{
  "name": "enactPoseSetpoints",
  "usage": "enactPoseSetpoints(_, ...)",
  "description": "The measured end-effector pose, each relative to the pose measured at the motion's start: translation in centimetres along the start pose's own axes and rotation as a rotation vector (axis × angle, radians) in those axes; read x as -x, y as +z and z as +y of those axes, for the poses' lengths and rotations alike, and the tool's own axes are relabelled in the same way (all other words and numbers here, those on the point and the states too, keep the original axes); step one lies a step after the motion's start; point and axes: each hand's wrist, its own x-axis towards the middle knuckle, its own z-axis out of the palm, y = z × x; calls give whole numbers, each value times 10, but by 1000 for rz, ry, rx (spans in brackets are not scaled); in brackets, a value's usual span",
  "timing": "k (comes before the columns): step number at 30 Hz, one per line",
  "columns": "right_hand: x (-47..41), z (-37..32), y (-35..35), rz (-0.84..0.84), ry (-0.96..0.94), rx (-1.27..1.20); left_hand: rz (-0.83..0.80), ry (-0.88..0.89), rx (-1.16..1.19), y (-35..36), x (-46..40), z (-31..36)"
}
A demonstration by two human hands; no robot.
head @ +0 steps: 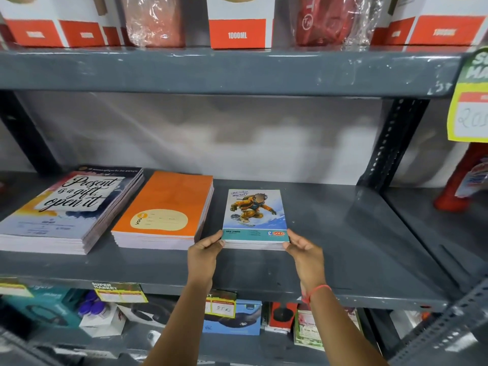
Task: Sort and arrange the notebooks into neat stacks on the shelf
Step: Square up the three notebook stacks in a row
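Note:
Three notebook stacks lie on the grey middle shelf (343,233). At the left is a tall stack topped by a "Present is a gift" cover (63,207). Beside it sits an orange-covered stack (169,207). To the right of that lies a small stack with a blue snowboarder cover (254,212). My left hand (206,249) grips this small stack's near left corner, thumb on top. My right hand (301,249) grips its near right corner. The stack rests flat on the shelf.
The shelf above carries white-and-red 1000ML boxes (239,22) and plastic-wrapped red items (330,19). A perforated upright post (390,143) bounds the bay on the right, with a yellow price tag (470,112) beyond. The lower shelf holds boxed goods (232,318).

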Motion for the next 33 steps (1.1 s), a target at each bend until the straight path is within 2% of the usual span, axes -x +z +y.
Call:
enactPoseSetpoints(9, -2, 1, 5, 97, -22, 49, 93, -31, -41, 7, -1, 0)
enactPoseSetpoints(17, -6, 7, 6, 116, -38, 62, 178, 17, -123, 12, -2, -5)
enactPoseSetpoints(27, -5, 7, 5, 115, -50, 80, 181, 73, -154, 12, 0, -6)
enactPoseSetpoints(31, 6, -1, 4, 30, -10, 81, 124, 71, -208, 9, 6, 0)
enactPoseSetpoints(33, 18, 3, 3, 71, -7, 74, 81, 71, -257, 2, 14, 3)
